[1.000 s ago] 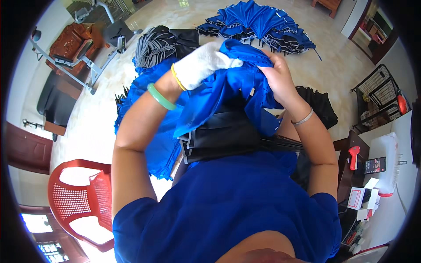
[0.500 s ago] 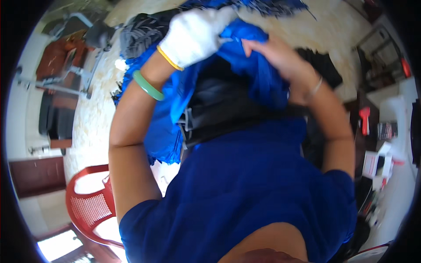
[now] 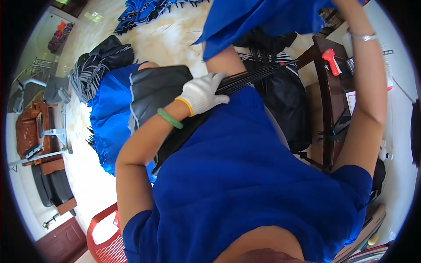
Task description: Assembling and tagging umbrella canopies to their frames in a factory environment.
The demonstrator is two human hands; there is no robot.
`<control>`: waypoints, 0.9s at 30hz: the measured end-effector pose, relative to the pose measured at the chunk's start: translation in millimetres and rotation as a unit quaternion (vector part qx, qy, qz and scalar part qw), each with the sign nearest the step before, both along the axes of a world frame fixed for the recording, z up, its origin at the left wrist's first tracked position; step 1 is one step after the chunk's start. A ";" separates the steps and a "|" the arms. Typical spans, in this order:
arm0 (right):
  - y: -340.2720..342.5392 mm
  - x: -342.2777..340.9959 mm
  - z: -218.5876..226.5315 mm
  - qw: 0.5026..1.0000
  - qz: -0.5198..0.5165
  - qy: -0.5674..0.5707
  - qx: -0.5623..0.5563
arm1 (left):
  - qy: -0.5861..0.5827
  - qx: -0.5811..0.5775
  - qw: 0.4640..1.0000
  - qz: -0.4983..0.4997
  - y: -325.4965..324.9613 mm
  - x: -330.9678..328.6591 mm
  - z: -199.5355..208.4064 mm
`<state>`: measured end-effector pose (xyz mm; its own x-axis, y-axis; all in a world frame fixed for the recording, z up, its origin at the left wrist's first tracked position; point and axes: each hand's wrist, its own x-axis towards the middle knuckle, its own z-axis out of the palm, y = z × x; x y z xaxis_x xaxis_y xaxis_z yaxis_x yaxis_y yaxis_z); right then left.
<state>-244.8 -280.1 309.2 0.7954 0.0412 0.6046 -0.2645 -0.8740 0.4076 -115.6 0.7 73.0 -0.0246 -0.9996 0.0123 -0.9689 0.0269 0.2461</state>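
Wears a blue shirt (image 3: 258, 175), broad from the centre down to six o'clock, near a pale marbled floor (image 3: 175, 44) in view between eleven and twelve. Has on that floor a pile of blue umbrella canopies (image 3: 114, 105) between nine and ten o'clock, a black pile with grey edging (image 3: 98, 61) at ten and more blue-and-black canopies (image 3: 151, 15) at eleven. Has a heap of black cloth (image 3: 285, 109) between two and three, beside a dark wooden tabletop (image 3: 335, 90), and part of a red plastic chair (image 3: 107, 245) between seven and eight.

Carries a blue cloth (image 3: 258, 17), apparently a loose canopy, at one o'clock, cut by the upper edge. Shows a dark panel with a grey border (image 3: 160, 87) between ten and eleven, and towards one a bundle of thin black rods (image 3: 250, 78), probably umbrella ribs.

Raises the right hand (image 3: 351, 13) between one and two, close to the cloth's right end; cannot tell the grip, with fingers out of view. Rests the white-gloved left hand (image 3: 204, 94) just above centre at twelve, thumb apart from forefinger, rod ends just between; cannot tell whether clasped or merely laid there.

Includes a red handheld tool (image 3: 332, 62) on the tabletop at two, and a green bangle (image 3: 169, 118) towards ten, just behind the glove.

Differs from half a second ago: no longer has the left hand at the blue cloth, has swung it out to the right, and has turned the view rightward too. Judging by this, has cloth and rods now parted, with rods and dark panel uncovered.
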 end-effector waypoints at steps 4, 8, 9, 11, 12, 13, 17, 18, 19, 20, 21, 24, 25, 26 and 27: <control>-7.9 -15.2 -112.6 0.980 -0.111 0.105 0.124 | 0.013 0.075 0.991 0.109 18.6 -0.2 -22.1; -26.7 -44.0 -213.6 0.890 -0.115 0.096 0.432 | -0.220 0.000 0.967 0.126 52.0 -8.6 -19.2; -21.4 -45.8 -233.8 0.889 -0.108 0.099 0.435 | -0.230 -0.021 0.966 0.120 58.0 -5.7 -23.7; -11.3 -45.3 -271.8 0.821 -0.128 0.042 0.554 | -0.249 -0.067 0.960 0.107 64.5 -1.2 -31.7; -6.9 -42.5 -287.9 0.821 -0.124 0.044 0.556 | -0.250 -0.064 0.960 0.111 65.6 -0.4 -34.6; -0.8 -40.2 -302.4 0.826 -0.130 0.011 0.548 | -0.252 -0.064 0.958 0.119 64.9 -0.2 -36.7; -1.3 -46.6 -334.4 0.839 -0.177 -0.087 0.508 | -0.243 -0.065 0.958 0.138 60.0 -4.4 -36.3; -6.3 -52.4 -339.2 0.841 -0.208 -0.114 0.486 | -0.231 -0.061 0.960 0.144 60.2 -6.4 -34.7; -7.0 -53.3 -339.4 0.841 -0.239 -0.143 0.464 | -0.221 -0.057 0.962 0.149 60.4 -6.3 -33.0; -6.1 -53.5 -340.8 0.841 -0.239 -0.145 0.463 | -0.222 -0.058 0.962 0.148 60.7 -5.5 -31.9; -4.4 -54.9 -342.4 0.838 -0.245 -0.144 0.466 | -0.185 -0.120 0.966 0.135 61.2 -4.0 -31.1; 0.6 -58.9 -342.9 0.831 -0.257 -0.143 0.472 | -0.106 -0.242 0.959 0.104 62.5 -2.1 -30.7; 3.0 -58.8 -341.1 0.841 -0.250 -0.155 0.454 | -0.096 -0.209 0.962 0.151 63.5 -2.9 -31.4; 5.5 -58.4 -339.4 0.851 -0.242 -0.166 0.436 | -0.085 -0.175 0.961 0.196 64.3 -3.5 -32.2; 8.2 -58.2 -337.8 0.860 -0.234 -0.176 0.418 | -0.074 -0.140 0.957 0.242 65.0 -3.8 -33.1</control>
<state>-303.0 -271.8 -28.6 0.3677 -0.8000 0.4742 -0.6453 -0.5866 -0.4893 -119.4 65.6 39.9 0.4182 -0.8525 0.3138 -0.9083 -0.3887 0.1545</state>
